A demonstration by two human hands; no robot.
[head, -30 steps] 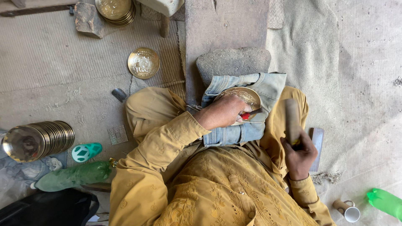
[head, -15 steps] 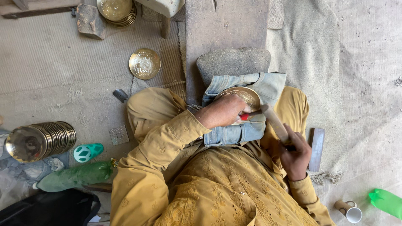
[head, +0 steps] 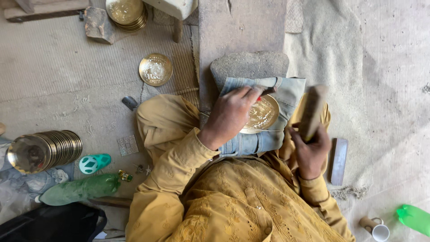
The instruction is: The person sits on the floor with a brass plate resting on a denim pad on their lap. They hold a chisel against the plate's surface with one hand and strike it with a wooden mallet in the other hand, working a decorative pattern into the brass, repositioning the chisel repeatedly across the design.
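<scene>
A round brass plate (head: 263, 114) with embossed pattern lies on a folded piece of denim cloth (head: 286, 96) over my lap, in front of a grey stone block (head: 249, 66). My left hand (head: 230, 114) rests on the plate and pinches a thin red-handled tool (head: 265, 92) against its surface. My right hand (head: 309, 148) grips a wooden mallet (head: 312, 110), raised upright and blurred just right of the plate.
A single brass plate (head: 155, 69) lies on the mat ahead. A row of brass plates (head: 45, 150) leans at left, another stack (head: 126, 13) at top. A green bottle (head: 76, 189), a flat bar (head: 339, 160) and a small cup (head: 376, 229) lie around me.
The mallet swung down toward the tool on the plate, then rose again to upright at the right. My left hand stayed on the plate with the tool.
</scene>
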